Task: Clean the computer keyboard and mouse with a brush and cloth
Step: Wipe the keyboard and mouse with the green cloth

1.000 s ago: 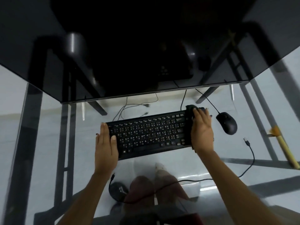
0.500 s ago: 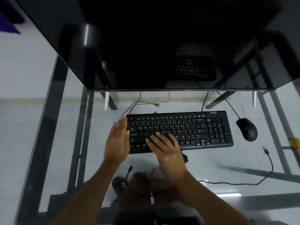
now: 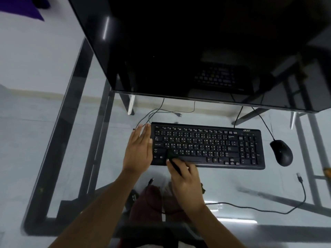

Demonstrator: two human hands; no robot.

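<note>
A black keyboard (image 3: 207, 145) lies on a glass desk (image 3: 53, 133). A black mouse (image 3: 281, 152) sits just right of it, its cable running back under the monitor. My left hand (image 3: 138, 149) lies flat with fingers together against the keyboard's left edge. My right hand (image 3: 186, 179) is closed around a dark brush (image 3: 172, 159), whose head rests on the lower-left keys near the front row. No cloth is clearly visible.
A large black monitor (image 3: 197, 47) overhangs the back of the desk. A loose black cable with a USB plug (image 3: 299, 177) curls at the right. More thin cables (image 3: 161, 111) lie behind the keyboard. My feet show through the glass below.
My right hand with the brush swept from the keyboard's right end to its lower-left keys. My left hand stayed at the left edge. The view shifted left.
</note>
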